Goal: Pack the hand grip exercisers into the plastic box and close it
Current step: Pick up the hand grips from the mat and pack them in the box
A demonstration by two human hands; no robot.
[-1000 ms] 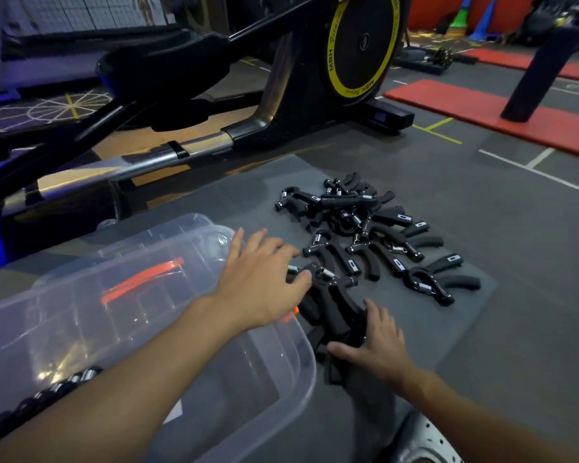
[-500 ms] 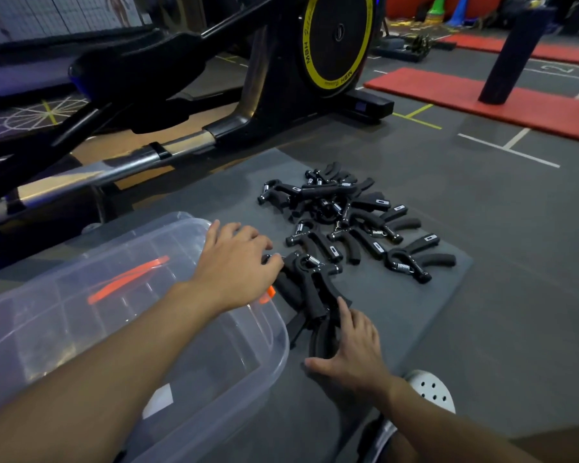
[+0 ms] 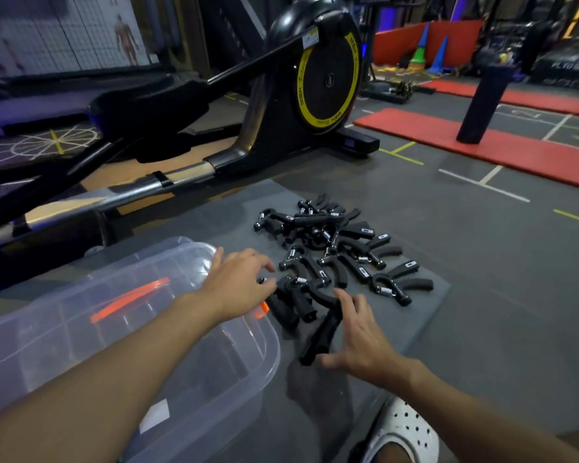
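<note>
Several black hand grip exercisers (image 3: 335, 242) lie in a loose pile on a grey mat (image 3: 428, 315). The clear plastic box (image 3: 81, 332) with orange latches stands at the lower left, its ribbed lid lying on top. My left hand (image 3: 238, 285) reaches over the box's right end, fingers bent down at the nearest exerciser (image 3: 295, 295). To the right, my right hand (image 3: 361, 339) lies spread beside a long black exerciser handle (image 3: 321, 332), with the thumb at its near end and the index finger along its far end. Neither hand plainly grips anything.
A black elliptical trainer (image 3: 325, 78) with a yellow-ringed wheel stands behind the mat, its rail running left. Red floor mats (image 3: 522, 155) and a black post (image 3: 482, 101) are at the right. A white perforated shoe (image 3: 405, 432) shows at the bottom.
The view has tilted up. My right hand has slid off the handle's near end to lie spread beside it. My left hand stays over the box's end, fingers bending toward the nearest exerciser.
</note>
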